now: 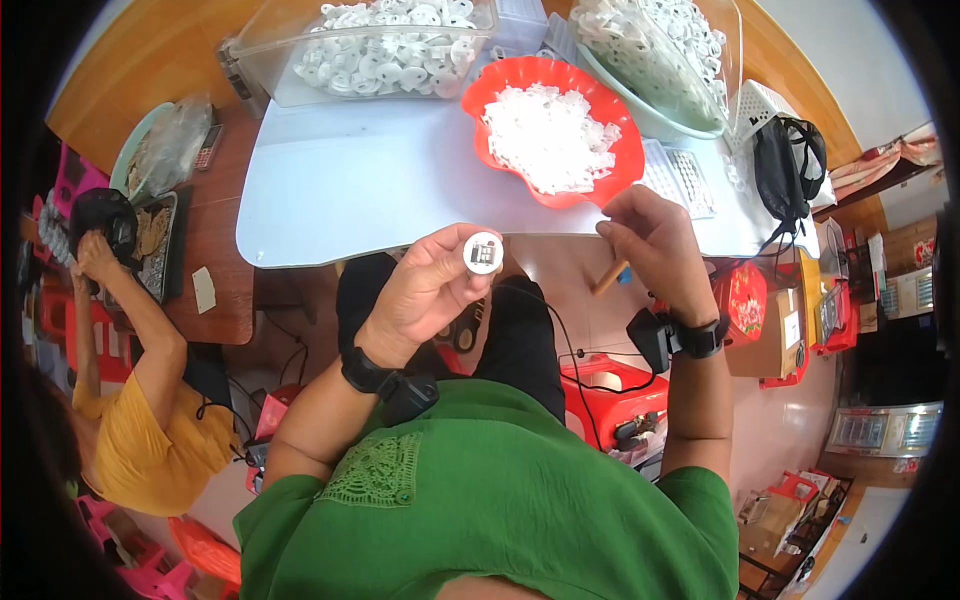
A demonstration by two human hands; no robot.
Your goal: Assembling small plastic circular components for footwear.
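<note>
My left hand [422, 292] is closed around a small round white plastic part [484, 253], gripped between thumb and fingers in front of the table edge. Its face is turned up and shows dark metal-looking pieces set inside. Beside the red scalloped bowl [625, 130], my right hand [652, 243] has its thumb and index finger drawn together in a pinch. Whatever sits between those fingertips, if anything, is too small to make out. A heap of small white plastic pieces [550, 135] fills the bowl.
At the back of the pale table [350, 190] stand a clear bin [270, 60] and a green basin [655, 115] with round white parts. A small tray [690, 180] and black bag [785, 175] lie right. On the left, a co-worker in yellow [160, 440] sits at a brown table [225, 260].
</note>
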